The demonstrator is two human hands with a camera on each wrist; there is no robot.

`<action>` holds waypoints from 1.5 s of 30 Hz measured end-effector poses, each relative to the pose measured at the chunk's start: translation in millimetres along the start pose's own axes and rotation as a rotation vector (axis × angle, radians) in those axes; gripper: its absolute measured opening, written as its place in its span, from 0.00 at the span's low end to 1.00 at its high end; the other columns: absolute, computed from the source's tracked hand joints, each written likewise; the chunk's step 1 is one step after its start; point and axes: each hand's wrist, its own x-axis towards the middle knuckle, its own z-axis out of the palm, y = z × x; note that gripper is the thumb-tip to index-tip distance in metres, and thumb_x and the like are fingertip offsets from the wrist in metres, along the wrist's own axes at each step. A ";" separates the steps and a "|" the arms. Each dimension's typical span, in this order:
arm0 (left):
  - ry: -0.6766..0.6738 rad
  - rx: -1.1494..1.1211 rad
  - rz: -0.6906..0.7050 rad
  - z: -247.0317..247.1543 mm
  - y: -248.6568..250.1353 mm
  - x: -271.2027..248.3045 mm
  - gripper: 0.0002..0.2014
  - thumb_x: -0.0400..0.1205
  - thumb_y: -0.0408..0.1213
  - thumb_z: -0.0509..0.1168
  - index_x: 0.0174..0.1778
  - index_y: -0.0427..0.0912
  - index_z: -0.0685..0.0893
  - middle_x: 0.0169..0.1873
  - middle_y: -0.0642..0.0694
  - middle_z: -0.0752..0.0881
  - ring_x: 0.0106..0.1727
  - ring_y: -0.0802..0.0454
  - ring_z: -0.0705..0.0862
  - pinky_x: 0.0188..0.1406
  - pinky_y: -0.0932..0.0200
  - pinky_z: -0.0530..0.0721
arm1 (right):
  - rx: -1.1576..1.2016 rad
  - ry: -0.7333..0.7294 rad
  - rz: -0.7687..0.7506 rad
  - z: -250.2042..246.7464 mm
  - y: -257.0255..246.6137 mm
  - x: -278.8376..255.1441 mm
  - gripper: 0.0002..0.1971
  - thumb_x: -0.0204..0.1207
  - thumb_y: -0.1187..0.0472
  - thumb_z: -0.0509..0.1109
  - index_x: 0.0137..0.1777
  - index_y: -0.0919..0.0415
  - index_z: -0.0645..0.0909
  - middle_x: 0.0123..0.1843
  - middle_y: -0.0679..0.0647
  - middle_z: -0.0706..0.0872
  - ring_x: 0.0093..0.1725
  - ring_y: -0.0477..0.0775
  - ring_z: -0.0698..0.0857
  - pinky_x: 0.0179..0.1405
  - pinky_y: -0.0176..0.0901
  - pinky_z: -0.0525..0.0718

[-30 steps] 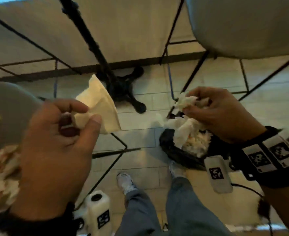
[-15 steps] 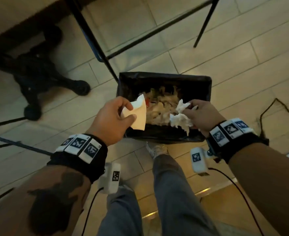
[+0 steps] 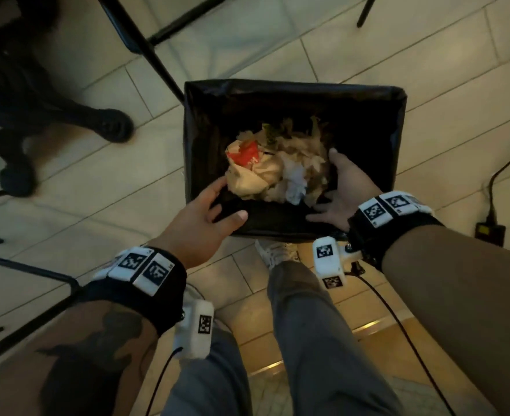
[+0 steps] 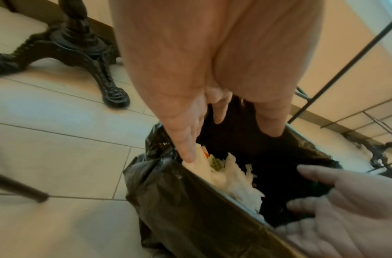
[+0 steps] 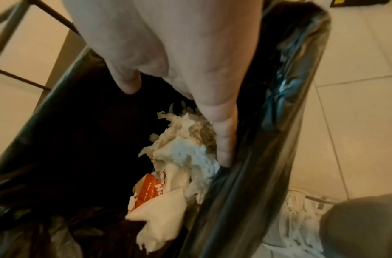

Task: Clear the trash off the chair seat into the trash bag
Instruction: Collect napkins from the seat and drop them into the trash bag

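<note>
Your 2 hands, left hand (image 3: 201, 219) and right hand (image 3: 342, 193), fingers spread and holding nothing, hover over crumpled paper trash (image 3: 273, 169) in the glossy black rectangular trash bag (image 3: 397, 115).

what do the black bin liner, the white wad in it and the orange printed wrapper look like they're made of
Bin liner: thin glossy black plastic film, by its crinkles and shiny highlights.
White wad: soft matte tissue or paper napkin, by its torn, fluffy edges.
Orange wrapper: probably printed paper, creased and crumpled with white lettering; a coating can't be ruled out.
</note>
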 end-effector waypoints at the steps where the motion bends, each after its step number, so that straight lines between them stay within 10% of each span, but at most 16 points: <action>1: -0.007 -0.021 0.005 -3.6 4.1 -9.0 0.40 0.84 0.42 0.72 0.88 0.61 0.58 0.83 0.57 0.66 0.82 0.56 0.68 0.74 0.58 0.78 | -0.070 0.014 -0.008 0.9 2.8 -5.9 0.46 0.69 0.37 0.78 0.86 0.44 0.63 0.85 0.62 0.68 0.80 0.75 0.70 0.70 0.78 0.72; 3: 0.007 -0.039 0.014 -13.7 13.5 -31.5 0.39 0.84 0.41 0.72 0.89 0.57 0.59 0.74 0.61 0.69 0.77 0.60 0.71 0.65 0.67 0.79 | -0.285 0.043 -0.018 4.8 6.4 -21.8 0.40 0.75 0.43 0.77 0.85 0.43 0.64 0.84 0.58 0.69 0.78 0.73 0.71 0.64 0.68 0.80; 8: 0.144 -0.125 0.106 -58.3 43.0 -121.4 0.29 0.84 0.40 0.73 0.82 0.49 0.74 0.72 0.50 0.84 0.64 0.55 0.88 0.69 0.53 0.85 | -0.821 0.082 -0.046 16.0 10.8 -73.6 0.24 0.79 0.44 0.74 0.70 0.54 0.79 0.58 0.59 0.82 0.51 0.62 0.82 0.51 0.58 0.83; 14: 0.360 -0.024 0.310 -119.3 57.9 -299.4 0.25 0.84 0.55 0.69 0.77 0.63 0.75 0.70 0.59 0.82 0.67 0.62 0.82 0.68 0.52 0.85 | -1.216 -0.127 -0.269 113.3 8.5 -205.9 0.18 0.75 0.52 0.80 0.59 0.59 0.82 0.48 0.59 0.82 0.38 0.58 0.81 0.29 0.49 0.88; 17: 0.504 -0.067 0.412 -142.0 48.6 -392.9 0.22 0.85 0.53 0.68 0.76 0.62 0.76 0.71 0.60 0.81 0.67 0.65 0.81 0.67 0.55 0.85 | -1.422 -0.250 -0.506 185.0 22.7 -284.7 0.17 0.74 0.51 0.79 0.59 0.56 0.84 0.49 0.64 0.88 0.40 0.62 0.89 0.44 0.67 0.90; 25: 1.089 -0.254 0.445 -153.1 -38.1 -564.0 0.15 0.83 0.51 0.72 0.66 0.59 0.84 0.56 0.63 0.84 0.60 0.64 0.85 0.56 0.67 0.86 | -1.817 -0.687 -1.016 351.1 146.5 -511.7 0.15 0.81 0.48 0.67 0.65 0.48 0.81 0.54 0.52 0.88 0.50 0.56 0.88 0.54 0.60 0.89; 30: 1.381 -0.194 0.234 -144.1 -106.8 -596.5 0.19 0.80 0.56 0.70 0.65 0.70 0.75 0.63 0.63 0.77 0.65 0.67 0.77 0.56 0.77 0.76 | -2.116 -0.803 -1.230 397.5 234.5 -557.4 0.29 0.78 0.41 0.70 0.79 0.38 0.67 0.74 0.51 0.75 0.61 0.51 0.83 0.52 0.49 0.87; 32: 1.446 -0.176 0.139 -145.7 -128.0 -598.0 0.28 0.78 0.55 0.72 0.72 0.69 0.69 0.69 0.57 0.75 0.69 0.68 0.72 0.62 0.78 0.70 | -2.271 -0.850 -1.334 411.4 263.9 -558.0 0.40 0.75 0.35 0.72 0.83 0.32 0.56 0.85 0.54 0.61 0.77 0.60 0.74 0.66 0.59 0.84; 37: 1.490 -0.158 -0.092 -169.8 -155.8 -593.3 0.43 0.74 0.58 0.74 0.83 0.59 0.62 0.84 0.46 0.61 0.83 0.46 0.63 0.78 0.44 0.70 | -2.554 -0.940 -1.454 434.5 320.1 -557.0 0.52 0.69 0.30 0.74 0.83 0.23 0.39 0.90 0.48 0.33 0.88 0.70 0.41 0.80 0.79 0.60; 45: 1.564 -0.199 -0.257 -223.4 -147.0 -579.3 0.51 0.73 0.51 0.79 0.87 0.62 0.55 0.89 0.42 0.45 0.88 0.34 0.54 0.80 0.36 0.70 | -2.619 -0.971 -1.713 445.3 328.0 -547.3 0.24 0.83 0.53 0.66 0.78 0.42 0.68 0.72 0.56 0.73 0.70 0.62 0.72 0.69 0.56 0.78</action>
